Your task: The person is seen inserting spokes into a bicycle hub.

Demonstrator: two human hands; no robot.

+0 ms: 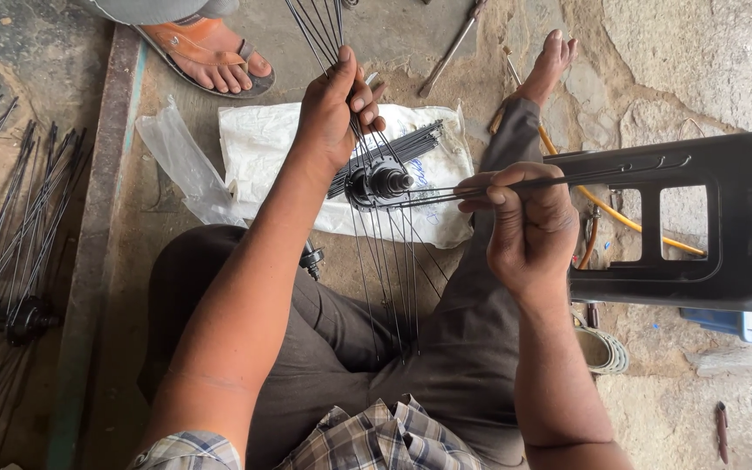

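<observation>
the person is sitting on the ground with a black wheel hub (380, 183) held up over the lap. the left hand (332, 109) is closing around a fan of thin spokes (311, 30) just above the hub, its grip bunching them so they are staying out of the way and keeping the hub steady in the air. more spokes are hanging down from the hub toward the dark trousers (446, 365). the right hand (528, 222) is pinching a few long spokes (602, 177) between thumb and fingers, its grip shut on them, and pointing their ends sideways at the hub, seemingly lined up with the flange holes. behind the hub a white sack (263, 144) is lying on the floor with a loose bundle of spokes (411, 144) on it, near the working hands. a black plastic stool (715, 226) is standing at the right, and another spoked hub (10, 318) is lying at the left. someone else's sandalled foot (211, 52) is showing at the top.
</observation>
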